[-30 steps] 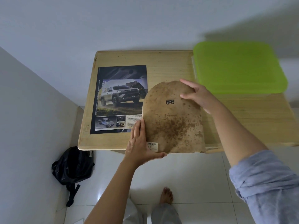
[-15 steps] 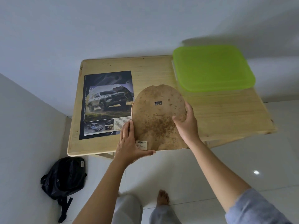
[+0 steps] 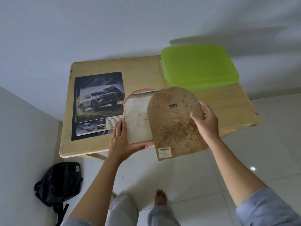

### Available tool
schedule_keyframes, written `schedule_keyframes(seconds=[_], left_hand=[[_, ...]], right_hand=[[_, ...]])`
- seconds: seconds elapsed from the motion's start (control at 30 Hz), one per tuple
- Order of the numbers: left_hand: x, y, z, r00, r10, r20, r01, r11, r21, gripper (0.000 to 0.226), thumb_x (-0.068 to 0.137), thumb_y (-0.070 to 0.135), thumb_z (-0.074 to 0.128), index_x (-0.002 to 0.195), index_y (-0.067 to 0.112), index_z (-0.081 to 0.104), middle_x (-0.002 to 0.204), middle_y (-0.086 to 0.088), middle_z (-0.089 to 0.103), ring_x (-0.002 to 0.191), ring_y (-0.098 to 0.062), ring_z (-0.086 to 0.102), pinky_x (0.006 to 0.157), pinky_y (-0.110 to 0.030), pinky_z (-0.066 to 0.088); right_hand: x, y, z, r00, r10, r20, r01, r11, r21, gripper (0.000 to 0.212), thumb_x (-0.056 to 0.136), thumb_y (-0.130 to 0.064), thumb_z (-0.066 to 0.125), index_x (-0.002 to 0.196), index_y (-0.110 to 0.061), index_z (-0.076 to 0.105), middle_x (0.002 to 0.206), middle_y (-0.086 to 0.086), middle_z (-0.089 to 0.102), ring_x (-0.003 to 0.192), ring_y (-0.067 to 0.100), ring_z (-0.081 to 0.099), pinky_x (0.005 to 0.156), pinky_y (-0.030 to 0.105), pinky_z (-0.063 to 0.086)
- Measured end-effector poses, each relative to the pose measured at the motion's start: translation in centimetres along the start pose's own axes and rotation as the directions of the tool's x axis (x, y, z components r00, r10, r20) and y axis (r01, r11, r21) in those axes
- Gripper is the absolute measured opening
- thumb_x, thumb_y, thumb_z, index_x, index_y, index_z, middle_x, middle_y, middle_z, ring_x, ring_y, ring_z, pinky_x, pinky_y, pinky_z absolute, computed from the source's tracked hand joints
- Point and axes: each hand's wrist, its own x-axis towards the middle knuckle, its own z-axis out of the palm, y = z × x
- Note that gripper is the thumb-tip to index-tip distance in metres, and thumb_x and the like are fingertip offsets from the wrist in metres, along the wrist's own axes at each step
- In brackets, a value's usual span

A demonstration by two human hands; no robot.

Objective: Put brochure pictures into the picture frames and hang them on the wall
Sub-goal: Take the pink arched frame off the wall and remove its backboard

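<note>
My left hand [image 3: 121, 141] grips the arched pink picture frame [image 3: 136, 118] at its lower left corner, over the wooden table's [image 3: 143, 70] near edge. My right hand [image 3: 206, 123] pinches the stained backing board [image 3: 174, 128] by its right edge, overlapping the frame's right side. The car brochure [image 3: 97, 105] lies flat just to the left.

We judge this a plain domestic room: white walls [image 3: 114, 30], a glossy white tiled floor [image 3: 244, 144], a light wooden table [image 3: 143, 74] set against the wall, a green-lidded plastic box [image 3: 198, 66] on it, a black backpack [image 3: 60, 183] slumped in the corner, and a bare foot [image 3: 160, 197] on the tiles
</note>
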Motion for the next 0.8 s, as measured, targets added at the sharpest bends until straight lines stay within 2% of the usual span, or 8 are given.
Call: schedule_keyframes(seconds=[0.07,0.13,0.2,0.27,0.4,0.53,0.67,0.8], left_hand=[[-0.2,0.1,0.2,1.000,0.012,-0.003,-0.012,1.000,0.011,0.141,0.044,0.089,0.054,0.146,0.021,-0.015,0.156,0.005,-0.012,0.143,-0.014,-0.014,0.117,-0.044,0.006],[-0.4,0.1,0.3,1.000,0.023,-0.012,-0.023,0.999,0.027,0.139,0.047,0.086,0.055,0.146,0.019,-0.015,0.157,0.004,-0.013,0.143,-0.015,-0.014,0.117,-0.044,0.005],[-0.5,0.1,0.5,0.999,0.030,-0.022,-0.029,0.998,0.047,0.136,0.049,0.084,0.052,0.146,0.018,-0.016,0.156,0.003,-0.013,0.143,-0.015,-0.015,0.116,-0.042,0.002],[-0.7,0.1,0.8,0.999,0.034,-0.031,-0.032,0.997,0.068,0.133,0.052,0.084,0.050,0.146,0.018,-0.016,0.156,0.002,-0.014,0.143,-0.016,-0.015,0.116,-0.041,0.001],[-1.1,-0.2,1.5,0.998,0.033,-0.057,-0.027,0.995,0.101,0.131,0.053,0.089,0.040,0.146,0.017,-0.015,0.157,0.000,-0.012,0.144,-0.018,-0.013,0.118,-0.042,0.001],[-1.1,-0.1,1.9,0.997,0.019,-0.072,-0.010,0.992,0.125,0.131,0.051,0.092,0.033,0.146,0.016,-0.015,0.157,-0.001,-0.012,0.143,-0.017,-0.014,0.117,-0.040,-0.001],[-1.2,-0.1,2.2,0.996,0.005,-0.090,0.007,0.991,0.136,0.134,0.049,0.096,0.031,0.146,0.017,-0.015,0.157,0.000,-0.011,0.143,-0.017,-0.014,0.117,-0.039,-0.002],[-1.2,-0.3,2.3,0.995,0.002,-0.099,0.012,0.990,0.139,0.136,0.046,0.098,0.028,0.147,0.017,-0.014,0.157,0.000,-0.011,0.144,-0.017,-0.013,0.117,-0.039,-0.001]], right_hand=[[-0.5,1.7,-1.0,0.999,0.043,-0.003,-0.043,0.999,-0.007,0.054,0.082,-0.024,0.067,0.132,-0.027,0.047,0.125,0.003,0.056,0.093,0.005,0.052,0.066,0.016,0.044],[-0.6,3.4,-1.6,0.997,0.082,0.002,-0.082,0.997,-0.008,0.056,0.081,-0.025,0.068,0.133,-0.028,0.047,0.128,0.003,0.054,0.097,0.009,0.055,0.071,0.022,0.048],[-0.5,4.9,-2.2,0.994,0.113,0.008,-0.113,0.993,-0.041,0.058,0.081,-0.029,0.068,0.134,-0.028,0.045,0.132,0.002,0.052,0.108,0.016,0.056,0.083,0.034,0.053],[0.1,5.9,-2.9,0.992,0.130,-0.001,-0.129,0.987,-0.097,0.059,0.082,-0.036,0.066,0.136,-0.028,0.042,0.134,0.003,0.050,0.118,0.021,0.052,0.095,0.043,0.049],[1.8,6.7,-3.6,0.992,0.126,-0.014,-0.126,0.974,-0.188,0.054,0.090,-0.032,0.056,0.140,-0.018,0.039,0.131,0.011,0.041,0.117,0.027,0.048,0.093,0.034,0.043],[2.8,6.7,-2.9,0.997,0.065,-0.042,-0.076,0.923,-0.378,0.051,0.094,-0.031,0.050,0.139,-0.010,0.039,0.131,0.016,0.041,0.125,0.032,0.036,0.101,0.042,0.036],[2.3,6.4,-1.7,0.998,0.002,-0.070,-0.035,0.878,-0.478,0.047,0.094,-0.023,0.048,0.135,-0.001,0.041,0.137,0.019,0.036,0.128,0.033,0.032,0.105,0.040,0.032],[-0.1,5.0,1.3,0.978,-0.191,0.082,0.207,0.873,-0.441,0.049,0.095,-0.025,0.046,0.139,-0.006,0.036,0.145,0.015,0.031,0.135,0.029,0.029,0.112,0.041,0.026]])
